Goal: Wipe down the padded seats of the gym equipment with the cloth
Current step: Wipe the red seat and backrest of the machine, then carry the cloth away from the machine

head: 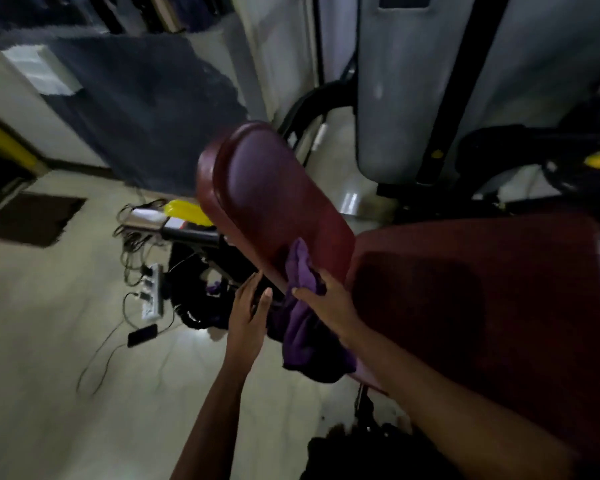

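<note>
Head camera looks down over both bare arms, and the picture is dim and a little smeared. Right hand (328, 304) has the purple cloth (300, 332) bunched in its fingers, thumb laid across the top, and holds it at the lower end of the maroon backrest pad (274, 195), close to where that pad meets the wide maroon seat pad (482, 306). One corner of the cloth pokes up onto the backrest, and the rest hangs loose under the wrist. Left hand (250, 313) is up just beside it, fingers straight and together, holding nothing, right at the backrest's lower edge; whether it actually touches the pad, I cannot tell. The backrest tilts up and away towards a grey machine housing (413, 81). Down on the pale floor (49, 358), to the left, there's a white power strip (153, 292) in a tangle of cables, a dark phone (142, 335) near it, and something yellow (187, 211) tucked just behind the backrest. A dark mat (32, 220) lies further left.
</note>
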Tool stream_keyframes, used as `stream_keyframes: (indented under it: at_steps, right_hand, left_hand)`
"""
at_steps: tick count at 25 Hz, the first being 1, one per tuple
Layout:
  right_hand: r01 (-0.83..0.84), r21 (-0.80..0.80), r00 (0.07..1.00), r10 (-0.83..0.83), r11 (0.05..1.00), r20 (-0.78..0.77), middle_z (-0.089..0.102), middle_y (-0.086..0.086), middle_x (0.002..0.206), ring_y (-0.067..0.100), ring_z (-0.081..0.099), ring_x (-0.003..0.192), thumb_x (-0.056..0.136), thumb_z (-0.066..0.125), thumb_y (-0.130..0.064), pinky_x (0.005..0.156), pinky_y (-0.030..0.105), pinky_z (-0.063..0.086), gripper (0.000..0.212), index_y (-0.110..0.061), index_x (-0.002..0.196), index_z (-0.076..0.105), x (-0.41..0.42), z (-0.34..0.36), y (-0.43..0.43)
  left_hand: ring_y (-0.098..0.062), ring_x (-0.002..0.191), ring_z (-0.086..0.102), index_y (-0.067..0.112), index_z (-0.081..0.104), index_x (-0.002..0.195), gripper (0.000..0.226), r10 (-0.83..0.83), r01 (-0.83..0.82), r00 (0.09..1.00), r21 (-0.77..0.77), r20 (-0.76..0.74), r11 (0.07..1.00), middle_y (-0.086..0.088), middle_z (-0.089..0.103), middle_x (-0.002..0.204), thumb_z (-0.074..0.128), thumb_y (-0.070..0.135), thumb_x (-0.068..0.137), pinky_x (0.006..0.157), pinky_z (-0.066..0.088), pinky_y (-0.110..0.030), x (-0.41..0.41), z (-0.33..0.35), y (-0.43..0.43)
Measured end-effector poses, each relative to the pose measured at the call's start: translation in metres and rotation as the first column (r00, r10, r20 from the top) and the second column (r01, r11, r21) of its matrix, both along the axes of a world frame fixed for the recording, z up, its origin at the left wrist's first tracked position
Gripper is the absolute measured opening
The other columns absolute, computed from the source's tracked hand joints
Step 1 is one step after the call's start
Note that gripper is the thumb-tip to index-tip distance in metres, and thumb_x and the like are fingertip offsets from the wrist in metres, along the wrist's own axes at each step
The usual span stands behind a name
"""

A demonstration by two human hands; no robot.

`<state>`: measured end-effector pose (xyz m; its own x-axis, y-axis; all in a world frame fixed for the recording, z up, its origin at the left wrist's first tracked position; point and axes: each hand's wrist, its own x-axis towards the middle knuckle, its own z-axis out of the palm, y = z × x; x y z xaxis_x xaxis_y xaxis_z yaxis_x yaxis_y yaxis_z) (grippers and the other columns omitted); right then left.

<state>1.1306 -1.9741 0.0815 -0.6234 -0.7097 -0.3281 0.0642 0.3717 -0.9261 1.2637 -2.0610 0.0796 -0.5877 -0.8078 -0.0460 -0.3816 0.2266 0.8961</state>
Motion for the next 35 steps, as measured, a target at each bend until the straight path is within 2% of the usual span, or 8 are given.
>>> stream_keyframes:
  at_steps: [4, 7, 12, 16, 19, 23, 31, 35]
  right_hand:
    - [0.036, 0.183, 0.992, -0.013, 0.982, -0.125, 0.052, 0.004, 0.136, 0.02, 0.049, 0.124, 0.081, 0.069, -0.031, 0.097, 0.021, 0.035, 0.062, -0.02, 0.136, 0.044, -0.016, 0.001, 0.048]
    - [0.153, 0.256, 0.974, -0.103, 0.955, -0.201, 0.044, 0.003, 0.142, 0.019, 0.042, 0.13, 0.081, 0.069, -0.029, 0.099, 0.018, 0.03, 0.066, -0.019, 0.139, 0.04, -0.028, 0.007, 0.108]
    - [0.475, 0.335, 0.871, -0.38, 0.813, -0.313, 0.046, 0.004, 0.141, 0.02, 0.044, 0.129, 0.081, 0.07, -0.03, 0.099, 0.023, 0.033, 0.066, -0.018, 0.138, 0.04, -0.032, 0.017, 0.222]
    - [0.736, 0.331, 0.676, -0.618, 0.59, -0.402, 0.049, 0.004, 0.139, 0.021, 0.047, 0.125, 0.079, 0.071, -0.029, 0.095, 0.024, 0.036, 0.066, -0.02, 0.138, 0.041, -0.01, 0.029, 0.316]
    - [0.841, 0.339, 0.536, -0.736, 0.422, -0.413, 0.053, 0.004, 0.136, 0.023, 0.05, 0.122, 0.077, 0.07, -0.026, 0.095, 0.026, 0.039, 0.065, -0.023, 0.136, 0.044, 0.021, 0.035, 0.378]
    - [0.939, 0.295, 0.282, -0.889, 0.179, -0.359, 0.06, 0.006, 0.124, 0.024, 0.057, 0.11, 0.074, 0.068, -0.021, 0.093, 0.03, 0.045, 0.06, -0.027, 0.131, 0.049, 0.063, 0.047, 0.451]
    - [0.938, 0.314, -0.021, -0.929, -0.146, -0.369, 0.057, 0.006, 0.126, 0.025, 0.054, 0.116, 0.074, 0.065, -0.019, 0.092, 0.026, 0.042, 0.055, -0.029, 0.127, 0.052, 0.073, 0.053, 0.595]
    - [0.914, 0.334, -0.089, -0.918, -0.229, -0.386, 0.058, 0.008, 0.121, 0.03, 0.055, 0.112, 0.07, 0.066, -0.02, 0.096, 0.035, 0.046, 0.054, -0.031, 0.121, 0.05, 0.051, 0.047, 0.687]
  left_hand:
    - [-0.024, 0.129, 0.045, 0.01, 0.052, 0.13, 0.042, -0.264, 0.268, 0.955, -0.006, 0.135, 0.963, -0.012, 0.049, 0.138, 0.054, 0.029, 0.093, 0.109, 0.032, -0.031, -0.018, -0.003, 0.002]
    - [-0.029, 0.127, 0.048, 0.005, 0.055, 0.127, 0.035, -0.51, 0.519, 0.843, -0.012, 0.173, 0.855, -0.016, 0.05, 0.134, 0.054, 0.013, 0.093, 0.111, 0.033, -0.037, -0.059, -0.006, 0.025]
    - [-0.029, 0.12, 0.053, 0.008, 0.058, 0.124, 0.033, -0.781, 0.797, 0.599, -0.04, 0.178, 0.602, -0.015, 0.055, 0.129, 0.057, 0.014, 0.091, 0.106, 0.04, -0.041, -0.139, -0.008, 0.088]
    - [-0.027, 0.121, 0.053, 0.004, 0.058, 0.124, 0.035, -0.932, 0.961, 0.272, -0.126, 0.238, 0.248, -0.015, 0.058, 0.127, 0.058, 0.014, 0.091, 0.105, 0.035, -0.03, -0.197, 0.006, 0.182]
    - [-0.027, 0.121, 0.053, 0.006, 0.055, 0.128, 0.037, -0.961, 0.991, 0.04, -0.131, 0.275, 0.003, -0.014, 0.056, 0.129, 0.057, 0.015, 0.091, 0.102, 0.037, -0.027, -0.216, 0.014, 0.258]
    - [-0.029, 0.119, 0.054, 0.005, 0.052, 0.129, 0.038, -0.946, 0.982, -0.171, -0.028, 0.277, -0.186, -0.018, 0.053, 0.133, 0.056, 0.014, 0.092, 0.098, 0.039, -0.028, -0.226, 0.017, 0.35]
    - [-0.026, 0.122, 0.051, 0.014, 0.049, 0.135, 0.04, -0.933, 0.947, -0.322, 0.077, 0.164, -0.313, -0.013, 0.049, 0.138, 0.05, 0.022, 0.096, 0.089, 0.036, -0.025, -0.228, 0.037, 0.524]
    - [-0.022, 0.118, 0.051, 0.014, 0.052, 0.132, 0.039, -0.908, 0.926, -0.378, 0.086, 0.178, -0.369, -0.012, 0.053, 0.133, 0.052, 0.025, 0.095, 0.09, 0.035, -0.025, -0.248, 0.036, 0.616]
